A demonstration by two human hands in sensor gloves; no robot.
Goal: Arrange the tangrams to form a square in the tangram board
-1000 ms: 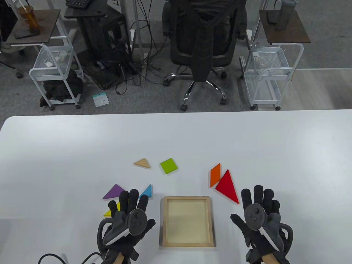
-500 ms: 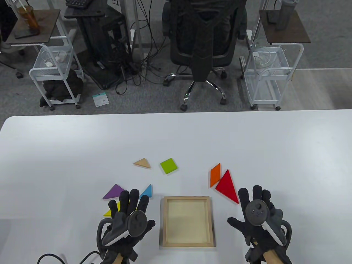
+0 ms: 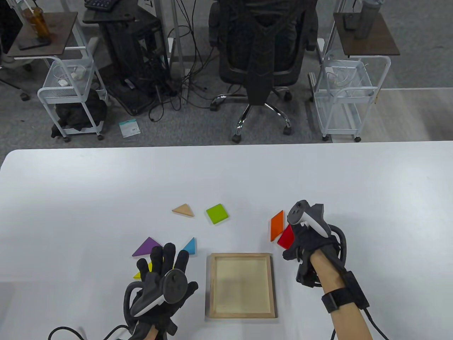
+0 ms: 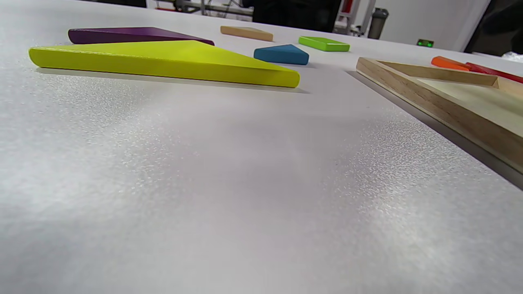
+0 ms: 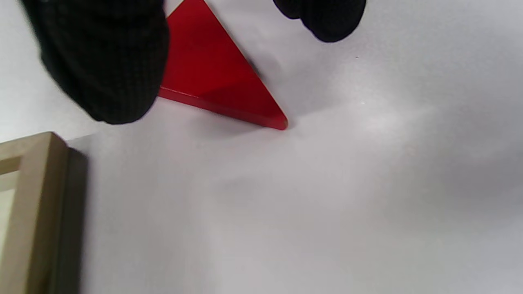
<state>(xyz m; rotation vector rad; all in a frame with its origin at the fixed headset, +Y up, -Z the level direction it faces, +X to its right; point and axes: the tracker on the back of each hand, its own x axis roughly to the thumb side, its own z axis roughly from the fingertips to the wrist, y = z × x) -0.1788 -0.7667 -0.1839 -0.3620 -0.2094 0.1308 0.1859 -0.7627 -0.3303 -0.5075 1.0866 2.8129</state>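
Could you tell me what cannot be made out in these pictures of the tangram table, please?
- Flat yellow triangle piece: table view, mostly under the left hand.
- Flat red triangle piece: table view, largely covered by the right hand.
- Right hand's grip: right wrist view shows fingertips over the red piece, but contact is unclear.
- Wooden tangram board: right wrist view, cut off by the left edge.

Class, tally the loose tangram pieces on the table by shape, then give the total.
Triangles: 5 – purple, yellow, blue, tan, red
Squares: 1 – green
Parallelograms: 1 – orange
Total: 7
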